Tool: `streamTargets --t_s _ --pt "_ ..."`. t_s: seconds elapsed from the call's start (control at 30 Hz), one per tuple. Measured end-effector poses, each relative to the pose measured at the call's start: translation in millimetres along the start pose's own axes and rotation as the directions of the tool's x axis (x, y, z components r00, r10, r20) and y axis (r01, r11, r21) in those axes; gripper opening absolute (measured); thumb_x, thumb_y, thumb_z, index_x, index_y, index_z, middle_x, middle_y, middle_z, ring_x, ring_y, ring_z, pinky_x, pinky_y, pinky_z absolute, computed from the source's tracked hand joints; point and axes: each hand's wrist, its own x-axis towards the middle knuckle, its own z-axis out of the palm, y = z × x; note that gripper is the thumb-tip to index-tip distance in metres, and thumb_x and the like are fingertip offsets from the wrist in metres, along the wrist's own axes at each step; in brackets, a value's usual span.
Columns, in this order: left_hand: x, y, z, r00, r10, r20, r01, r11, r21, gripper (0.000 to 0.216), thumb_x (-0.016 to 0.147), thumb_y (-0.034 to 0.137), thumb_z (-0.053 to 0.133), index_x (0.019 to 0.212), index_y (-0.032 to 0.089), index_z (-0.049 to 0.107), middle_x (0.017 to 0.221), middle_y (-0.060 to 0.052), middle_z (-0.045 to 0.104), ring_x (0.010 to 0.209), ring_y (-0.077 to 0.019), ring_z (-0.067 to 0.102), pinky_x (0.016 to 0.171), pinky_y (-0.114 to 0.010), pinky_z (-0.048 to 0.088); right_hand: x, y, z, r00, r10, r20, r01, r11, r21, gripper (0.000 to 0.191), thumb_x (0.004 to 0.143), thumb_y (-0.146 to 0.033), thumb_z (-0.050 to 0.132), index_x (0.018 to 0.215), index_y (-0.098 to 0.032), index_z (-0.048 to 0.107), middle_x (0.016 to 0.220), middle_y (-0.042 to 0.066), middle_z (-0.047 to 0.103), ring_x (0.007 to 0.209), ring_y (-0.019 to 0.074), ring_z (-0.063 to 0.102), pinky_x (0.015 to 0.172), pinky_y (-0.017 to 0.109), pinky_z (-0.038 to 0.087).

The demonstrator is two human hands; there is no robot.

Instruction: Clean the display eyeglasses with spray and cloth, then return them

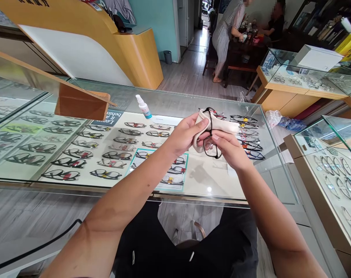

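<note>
Above the glass counter, both my hands are on a pair of black-framed eyeglasses (212, 153). My left hand (184, 133) pinches a cream cleaning cloth (226, 127) folded over the upper lens, its thumb pressing on the cloth beside the frame. Fingers of my right hand (229, 148) grip the glasses near the bridge, with the lower lens hanging bare beneath them. Part of the frame is covered by the cloth and fingers. A white spray bottle (143, 107) with a blue label stands upright on the glass, left of and beyond my hands.
Rows of eyeglasses (117, 155) lie inside the glass counter (206, 195). A wooden-framed mirror or stand (81, 102) rests on its left. More display cases (328, 162) stand to the right. Two people (225, 34) are at a dark table in the background.
</note>
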Motion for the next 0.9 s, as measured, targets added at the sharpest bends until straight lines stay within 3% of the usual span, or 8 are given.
streamTargets --t_s 0.23,0.5,0.67,0.9 --pt "-4 11 -2 0.999 0.001 0.049 -0.002 0.999 0.032 0.055 0.079 0.046 0.095 0.117 0.025 0.06 0.064 0.007 0.06 0.049 -0.0105 0.058 0.05 -0.022 0.049 -1 0 -4 1.0 0.008 -0.002 -0.008 0.998 0.055 0.037 0.103 -0.056 0.068 0.11 -0.023 0.084 0.1 0.007 0.076 0.09 0.0236 0.066 0.092 0.039 0.054" --pt "-5 9 -2 0.993 0.024 0.116 -0.037 0.993 0.113 0.044 0.084 0.049 0.091 0.103 0.023 0.062 0.063 0.005 0.059 0.052 -0.0116 0.06 0.053 -0.025 0.052 0 1 -3 1.0 -0.017 0.02 0.016 0.999 0.045 0.038 0.104 -0.056 0.065 0.101 -0.022 0.083 0.093 0.006 0.074 0.084 0.0218 0.062 0.086 0.036 0.052" --pt "-4 1 -2 0.996 0.077 0.053 -0.083 0.989 0.119 0.044 0.085 0.053 0.089 0.099 0.023 0.06 0.056 0.006 0.057 0.045 -0.011 0.054 0.045 -0.023 0.046 0 4 -1 1.0 -0.001 0.026 0.001 1.0 -0.002 0.042 0.103 -0.06 0.066 0.1 -0.022 0.083 0.092 0.007 0.073 0.083 0.022 0.062 0.087 0.037 0.053" --pt "-1 -7 1 0.992 0.109 -0.065 -0.1 0.987 0.127 0.053 0.088 0.072 0.078 0.09 0.023 0.057 0.048 0.007 0.054 0.034 -0.0113 0.048 0.037 -0.023 0.04 -1 0 5 0.999 0.026 0.044 -0.023 0.998 -0.059 0.048 0.101 -0.066 0.066 0.098 -0.021 0.082 0.089 0.006 0.073 0.083 0.0217 0.061 0.084 0.037 0.054"
